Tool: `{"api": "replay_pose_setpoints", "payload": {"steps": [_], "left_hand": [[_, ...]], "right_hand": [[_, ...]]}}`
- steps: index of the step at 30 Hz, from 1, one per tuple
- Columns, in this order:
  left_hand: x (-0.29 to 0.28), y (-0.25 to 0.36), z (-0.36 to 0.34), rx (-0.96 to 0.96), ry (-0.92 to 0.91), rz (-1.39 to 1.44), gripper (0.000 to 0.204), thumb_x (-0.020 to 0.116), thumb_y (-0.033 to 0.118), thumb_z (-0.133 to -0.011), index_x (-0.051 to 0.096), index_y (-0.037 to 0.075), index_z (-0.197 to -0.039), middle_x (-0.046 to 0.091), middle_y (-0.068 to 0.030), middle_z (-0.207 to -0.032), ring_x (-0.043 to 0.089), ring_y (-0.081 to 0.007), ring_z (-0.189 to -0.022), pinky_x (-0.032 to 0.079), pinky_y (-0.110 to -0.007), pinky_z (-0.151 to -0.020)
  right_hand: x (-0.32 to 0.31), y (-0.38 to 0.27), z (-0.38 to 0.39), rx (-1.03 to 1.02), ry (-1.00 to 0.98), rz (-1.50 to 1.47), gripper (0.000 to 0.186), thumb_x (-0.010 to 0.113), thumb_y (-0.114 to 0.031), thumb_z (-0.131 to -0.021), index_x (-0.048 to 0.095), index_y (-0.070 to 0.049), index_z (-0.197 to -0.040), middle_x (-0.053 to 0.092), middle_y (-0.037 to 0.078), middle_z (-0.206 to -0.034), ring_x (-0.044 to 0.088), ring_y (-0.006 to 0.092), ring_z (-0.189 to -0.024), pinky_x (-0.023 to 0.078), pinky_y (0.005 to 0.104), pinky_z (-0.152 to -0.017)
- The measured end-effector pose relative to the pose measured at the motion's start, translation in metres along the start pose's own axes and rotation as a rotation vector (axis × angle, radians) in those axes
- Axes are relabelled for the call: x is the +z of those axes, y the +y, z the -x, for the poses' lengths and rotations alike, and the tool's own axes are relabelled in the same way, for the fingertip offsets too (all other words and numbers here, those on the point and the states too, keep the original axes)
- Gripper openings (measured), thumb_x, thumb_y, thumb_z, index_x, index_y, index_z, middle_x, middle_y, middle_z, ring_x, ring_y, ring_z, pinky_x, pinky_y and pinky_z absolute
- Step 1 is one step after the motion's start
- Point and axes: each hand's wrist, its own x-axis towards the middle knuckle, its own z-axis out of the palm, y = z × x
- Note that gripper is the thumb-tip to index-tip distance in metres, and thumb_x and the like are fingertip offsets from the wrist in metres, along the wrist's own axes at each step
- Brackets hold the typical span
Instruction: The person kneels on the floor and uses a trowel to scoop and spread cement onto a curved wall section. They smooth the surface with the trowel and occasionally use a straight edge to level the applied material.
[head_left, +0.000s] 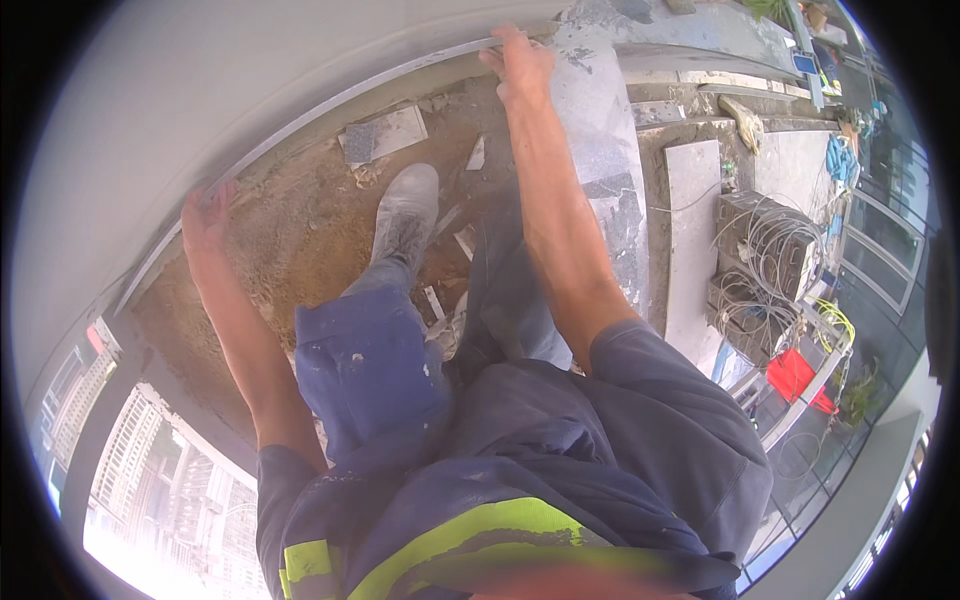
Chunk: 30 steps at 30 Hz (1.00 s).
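A long, thin metal straightedge (362, 88) runs along the foot of a smooth pale wall (190, 100); the fisheye view makes it look bent. My left hand (207, 218) grips it toward its left end, with the fingers partly hidden and blurred against the wall. Far to the right, my right hand (522, 65) closes on the other end, thumb and fingers around the edge. Both arms are stretched out. Between them lies rough brown mortar or soil (290, 220), where my dusty shoe (407, 205) stands.
Broken tile pieces (385, 137) lie on the dirt. A smeared grey ledge (600, 130) runs right of my right arm. Farther right are a pale board (692, 230), coiled cables (775, 250) on dark blocks, a red bag (797, 378) and a crumpled glove (742, 122). A bright opening shows buildings lower left.
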Motion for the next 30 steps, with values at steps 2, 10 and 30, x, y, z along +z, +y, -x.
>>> {"api": "replay_pose_setpoints", "payload": {"steps": [2,10,30], "left_hand": [[-0.003,-0.011,0.009,0.073,-0.105,-0.102,0.043,0.051,0.004,-0.104,0.04,-0.014,-0.142,0.046,-0.0333,-0.145,0.051,-0.0464,-0.137,0.057,-0.05,-0.111],[0.01,-0.033,0.062,0.186,0.043,0.032,0.053,0.063,0.002,-0.101,0.038,-0.007,-0.147,0.048,-0.0284,-0.146,0.049,-0.042,-0.139,0.048,-0.053,-0.117],[0.024,-0.119,0.162,0.258,-0.47,0.504,0.082,0.067,0.057,-0.097,0.035,0.01,-0.157,0.042,-0.0113,-0.161,0.042,-0.0326,-0.146,0.037,-0.05,-0.119]], "right_hand": [[0.001,-0.005,0.008,0.027,0.004,-0.009,0.042,0.076,-0.01,-0.086,0.055,0.014,-0.115,0.064,0.016,-0.108,0.069,0.0273,-0.082,0.063,0.034,-0.071],[-0.036,-0.016,0.042,-0.103,-0.184,-0.234,0.073,0.072,0.003,-0.087,0.031,0.017,-0.146,0.065,0.015,-0.106,0.067,0.0217,-0.093,0.059,0.0414,-0.083],[-0.127,-0.067,0.058,-0.188,-0.629,-0.506,0.034,0.062,-0.008,-0.102,0.054,-0.006,-0.135,0.056,0.012,-0.145,0.049,0.0308,-0.137,0.035,0.0469,-0.123]]}}
